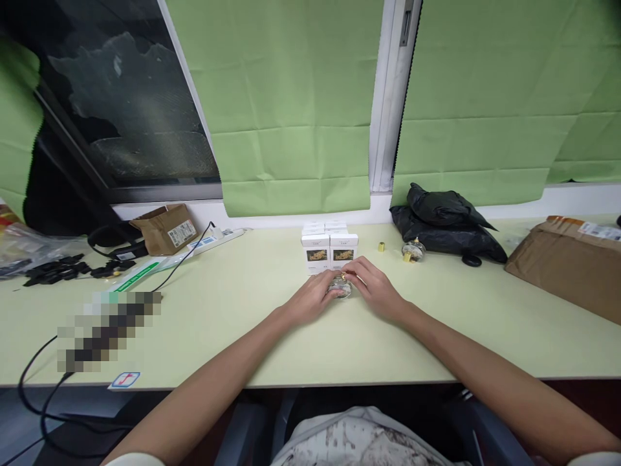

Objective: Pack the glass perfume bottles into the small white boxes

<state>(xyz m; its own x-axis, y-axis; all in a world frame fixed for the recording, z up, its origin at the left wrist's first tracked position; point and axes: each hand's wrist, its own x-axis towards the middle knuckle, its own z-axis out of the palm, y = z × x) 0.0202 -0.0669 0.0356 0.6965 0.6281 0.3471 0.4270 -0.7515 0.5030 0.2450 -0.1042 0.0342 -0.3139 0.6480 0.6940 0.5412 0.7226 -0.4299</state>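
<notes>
2 hands, left (310,299) and right (376,288), each grip clamped on small glass bottle (339,286) resting on tabletop (233,304), just before white boxes (330,249), apparently steadying its gold cap.

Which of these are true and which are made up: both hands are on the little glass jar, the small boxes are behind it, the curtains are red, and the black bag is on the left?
1. Both the left hand and the right hand touch the small glass jar. True.
2. The white boxes stand behind the jar. True.
3. The curtains are red. False: the blinds are green.
4. The black bag lies on the left. False: it lies to the right of the boxes.
</notes>
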